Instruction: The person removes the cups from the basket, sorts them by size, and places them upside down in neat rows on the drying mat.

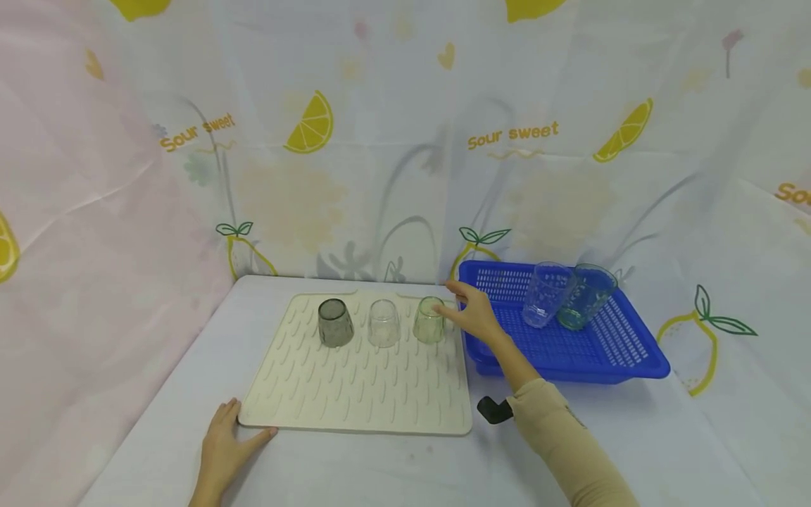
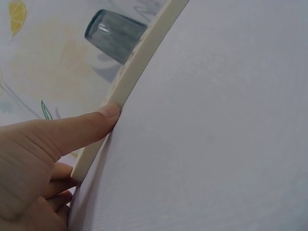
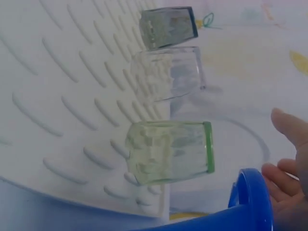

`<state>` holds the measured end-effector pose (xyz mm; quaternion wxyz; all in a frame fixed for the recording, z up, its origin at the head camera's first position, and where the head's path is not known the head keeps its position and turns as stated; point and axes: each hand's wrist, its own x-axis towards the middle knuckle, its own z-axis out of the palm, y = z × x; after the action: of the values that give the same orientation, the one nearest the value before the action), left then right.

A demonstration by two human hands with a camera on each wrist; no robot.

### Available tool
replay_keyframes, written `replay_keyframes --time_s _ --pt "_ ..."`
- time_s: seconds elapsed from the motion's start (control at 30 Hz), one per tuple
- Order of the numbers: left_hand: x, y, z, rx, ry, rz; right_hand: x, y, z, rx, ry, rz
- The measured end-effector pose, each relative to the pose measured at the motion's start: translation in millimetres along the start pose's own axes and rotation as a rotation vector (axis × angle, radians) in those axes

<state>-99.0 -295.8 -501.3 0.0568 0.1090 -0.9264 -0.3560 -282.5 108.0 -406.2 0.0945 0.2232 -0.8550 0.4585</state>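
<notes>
Three tumblers stand upside down in a row on a cream ridged drying mat [image 1: 355,394]: a dark grey tumbler [image 1: 336,324], a clear tumbler [image 1: 384,324] and a pale green tumbler [image 1: 429,325]. My right hand [image 1: 475,313] hovers by the green one, thumb and fingers spread; the right wrist view shows a gap between hand and tumbler. At the mat's front left corner, my left hand [image 1: 222,447] rests with spread fingers along the side and thumb touching the front edge. The left wrist view shows that thumb [image 2: 91,129] against the mat's rim.
To the right of the mat stands a blue plastic basket [image 1: 557,362]. A clear glass [image 1: 546,296] and a teal-green glass [image 1: 586,299] lean inside it. A patterned cloth [image 1: 380,176] hangs behind the white-covered table [image 1: 355,472].
</notes>
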Motion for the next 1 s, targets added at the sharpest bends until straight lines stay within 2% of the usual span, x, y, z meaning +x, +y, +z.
replay_keyframes --time_s 0.1,0.2,0.37,0.53,0.73,0.9,1.0 --pt "0.8 -0.4 0.2 -0.003 0.007 -0.005 -4.0 2.2 -7.1 0.032 0.014 0.005" --pt "0.6 -0.7 0.4 -0.017 0.012 -0.003 -9.2 3.2 -16.1 0.015 0.028 0.007" --pt "-0.3 -0.5 0.5 -0.017 0.030 0.021 -17.6 10.0 -33.5 -0.071 0.094 0.004" --pt "-0.2 0.0 0.3 -0.027 0.025 0.011 -23.8 18.5 -52.8 -0.152 0.173 0.007" --pt "-0.1 -0.9 0.7 -0.032 0.039 0.019 -27.8 29.8 -76.2 -0.244 0.300 0.002" --pt "0.0 -0.9 0.9 -0.026 0.048 0.025 -29.6 40.2 -93.0 -0.217 0.392 0.062" --pt "0.4 0.1 0.6 -0.030 0.041 0.021 -29.9 47.6 -100.5 -0.211 0.450 0.126"
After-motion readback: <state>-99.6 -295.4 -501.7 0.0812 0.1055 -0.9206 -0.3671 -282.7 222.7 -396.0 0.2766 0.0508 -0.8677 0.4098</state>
